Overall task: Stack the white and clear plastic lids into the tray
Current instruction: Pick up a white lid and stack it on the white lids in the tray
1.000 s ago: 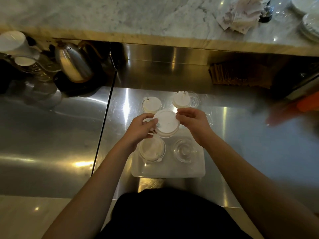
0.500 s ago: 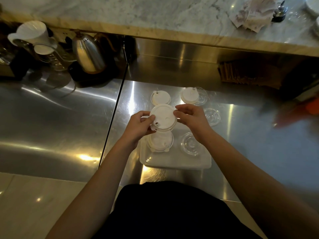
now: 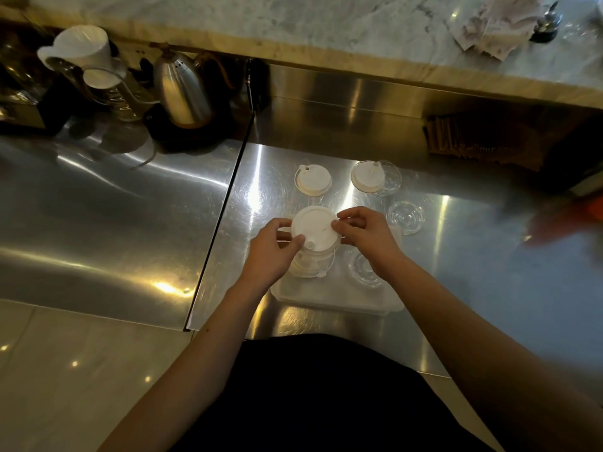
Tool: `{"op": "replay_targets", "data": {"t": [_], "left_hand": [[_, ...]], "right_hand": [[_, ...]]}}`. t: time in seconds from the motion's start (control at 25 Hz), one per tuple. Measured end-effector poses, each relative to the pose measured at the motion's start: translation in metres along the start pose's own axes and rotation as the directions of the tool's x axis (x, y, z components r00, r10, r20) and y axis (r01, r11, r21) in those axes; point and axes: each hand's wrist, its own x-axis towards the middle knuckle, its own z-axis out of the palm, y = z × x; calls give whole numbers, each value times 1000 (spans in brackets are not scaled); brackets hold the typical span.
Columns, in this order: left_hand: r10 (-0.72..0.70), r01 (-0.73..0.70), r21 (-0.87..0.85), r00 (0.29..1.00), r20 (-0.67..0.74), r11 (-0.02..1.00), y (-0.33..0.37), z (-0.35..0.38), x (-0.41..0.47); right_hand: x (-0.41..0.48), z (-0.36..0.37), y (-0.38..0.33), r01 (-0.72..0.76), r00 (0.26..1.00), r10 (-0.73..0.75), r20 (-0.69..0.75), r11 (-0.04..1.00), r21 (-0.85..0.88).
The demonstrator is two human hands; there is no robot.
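White lid (image 3: 314, 227), clear lid (image 3: 405, 216), translucent tray (image 3: 332, 300), silver counter (image 3: 473, 256).

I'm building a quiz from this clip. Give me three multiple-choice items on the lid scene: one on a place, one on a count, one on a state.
1. Where is the white lid that both hands hold?
A. Above the white stack in the tray
B. On the marble counter
C. Beside the kettle

2. How many clear lids lie alone on the steel counter, with nothing stacked on them?
A. None
B. One
C. Four

3. How is the held lid gripped?
A. By the left hand alone
B. Resting free
C. Pinched at its rim by both hands

Answers: 1 A, it hangs over the white stack inside the tray. 2 B, only the clear lid lies by itself. 3 C, the left hand and right hand each hold an edge.
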Motion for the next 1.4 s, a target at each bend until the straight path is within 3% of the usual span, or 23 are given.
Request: {"op": "replay_targets", "data": {"t": [0.4,0.84,1.4], "left_hand": [[-10,30,111,985,-174,993,-23,31,-30],[-17,58,234,985,-174,971,-20,37,-27],[-16,58,237,985,-174,970,-19,37,-30]], "right_hand": [[3,2,25,-26,1000,28,9,990,-139],[13,9,32,-11,999,22,43,971,-239],[18,9,36,10,998,9,69,964,-267]]}}
